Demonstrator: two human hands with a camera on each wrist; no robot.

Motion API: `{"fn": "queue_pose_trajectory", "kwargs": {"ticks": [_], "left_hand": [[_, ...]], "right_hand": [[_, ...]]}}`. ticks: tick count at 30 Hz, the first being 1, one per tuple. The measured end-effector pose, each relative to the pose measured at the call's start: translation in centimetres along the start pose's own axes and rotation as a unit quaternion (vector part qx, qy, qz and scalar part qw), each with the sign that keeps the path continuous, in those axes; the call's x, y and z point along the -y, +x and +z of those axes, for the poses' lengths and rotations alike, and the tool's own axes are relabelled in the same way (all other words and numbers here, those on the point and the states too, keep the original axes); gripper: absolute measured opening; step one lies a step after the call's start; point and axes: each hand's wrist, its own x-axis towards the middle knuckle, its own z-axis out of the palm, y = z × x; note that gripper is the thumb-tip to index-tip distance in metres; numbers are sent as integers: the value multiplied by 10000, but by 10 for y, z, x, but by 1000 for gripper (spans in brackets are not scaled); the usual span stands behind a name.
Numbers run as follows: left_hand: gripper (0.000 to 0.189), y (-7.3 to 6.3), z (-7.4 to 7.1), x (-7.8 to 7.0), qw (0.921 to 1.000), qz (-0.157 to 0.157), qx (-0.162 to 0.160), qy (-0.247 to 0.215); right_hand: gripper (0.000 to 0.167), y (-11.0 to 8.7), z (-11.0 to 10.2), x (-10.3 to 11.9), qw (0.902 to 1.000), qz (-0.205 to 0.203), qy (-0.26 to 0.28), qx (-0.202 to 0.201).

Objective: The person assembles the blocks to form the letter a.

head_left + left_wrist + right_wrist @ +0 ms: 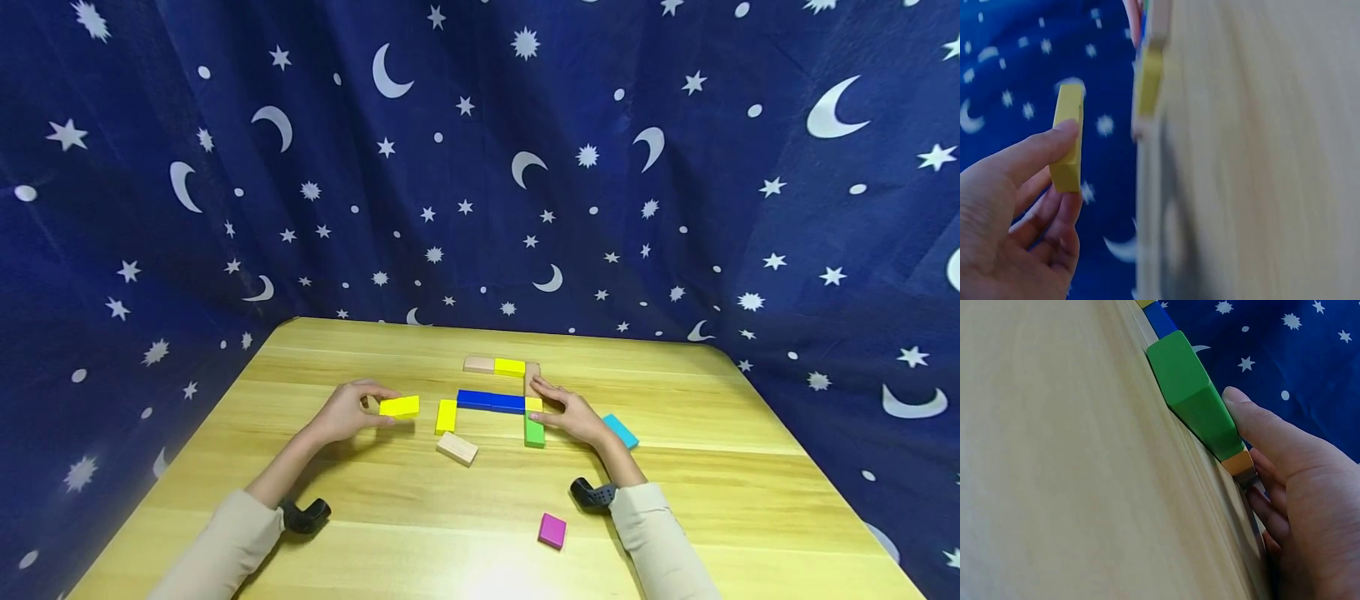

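Observation:
My left hand pinches a yellow block between thumb and fingers, held above the table left of the laid-out blocks. In the left wrist view, the thumb lies across the face of that block. My right hand rests at the right side of the layout. Its thumb touches the green block near the small yellow-orange block, while its fingers reach along the natural wood block. Two blue blocks lie end to end, with another yellow block at their left end.
A wood block and a yellow block form the layout's far edge. Loose nearby lie a pale wood block, a light blue block and a magenta block. A starry blue curtain hangs behind the table.

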Motion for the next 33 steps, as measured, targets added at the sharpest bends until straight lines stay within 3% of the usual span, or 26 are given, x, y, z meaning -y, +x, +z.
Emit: {"fn": "queue_pose_trajectory", "kwargs": {"ticks": [7, 14, 19, 23, 27, 33], "left_hand": [[38, 11, 29, -53, 9995, 232, -222, -71], [38, 18, 69, -87, 9969, 743, 52, -260], [36, 22, 95, -94, 9933, 1101, 359, -33], [36, 25, 111, -96, 9898, 1258, 552, 378], [38, 26, 120, -95, 9867, 1317, 536, 785], [38, 25, 127, -88, 9854, 1375, 519, 864]], "right_hand": [[67, 2, 0, -10, 9999, -57, 17, -124], [68, 1, 1, -10, 9999, 11, 51, -88], [66, 0, 1, -6, 9999, 54, 47, -83], [64, -3, -2, 12, 9999, 31, 129, 1], [65, -7, -5, 28, 9999, 58, 88, 132], [64, -8, -7, 33, 9998, 72, 16, 164]]}}
